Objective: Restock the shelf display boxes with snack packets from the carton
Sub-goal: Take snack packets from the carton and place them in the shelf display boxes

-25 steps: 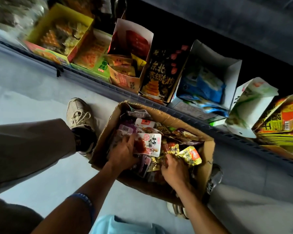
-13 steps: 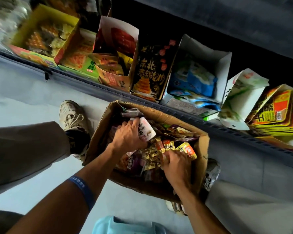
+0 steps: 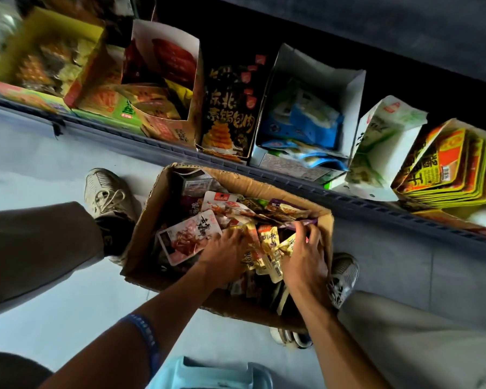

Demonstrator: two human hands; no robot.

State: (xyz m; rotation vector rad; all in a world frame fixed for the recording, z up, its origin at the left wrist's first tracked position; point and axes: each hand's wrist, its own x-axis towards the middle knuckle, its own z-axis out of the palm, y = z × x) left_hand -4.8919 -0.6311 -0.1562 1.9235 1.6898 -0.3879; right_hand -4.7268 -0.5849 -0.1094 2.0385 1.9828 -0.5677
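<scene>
A brown carton (image 3: 149, 220) stands on the floor below the shelf, full of mixed snack packets. Both of my hands are inside it. My left hand (image 3: 225, 254) and my right hand (image 3: 306, 256) close in from either side on a bunch of yellow packets (image 3: 267, 248), fingers curled into them. A white and pink packet (image 3: 188, 237) lies loose just left of my left hand. On the shelf above stand display boxes: a white box with red packets (image 3: 166, 66), a black box (image 3: 230, 113), and a white box with blue packets (image 3: 306, 116).
Further along the shelf are a yellow box (image 3: 40, 51) at the left, a white-green box (image 3: 385, 141) and a yellow-orange box (image 3: 455, 164) at the right. My shoes (image 3: 107, 192) flank the carton. A light-blue stool (image 3: 208, 374) is below me. The grey shelf rail (image 3: 152, 141) runs diagonally.
My left hand has let go of the white and pink packet and moved right to the yellow packets. My right hand has shifted up towards the carton's far right corner.
</scene>
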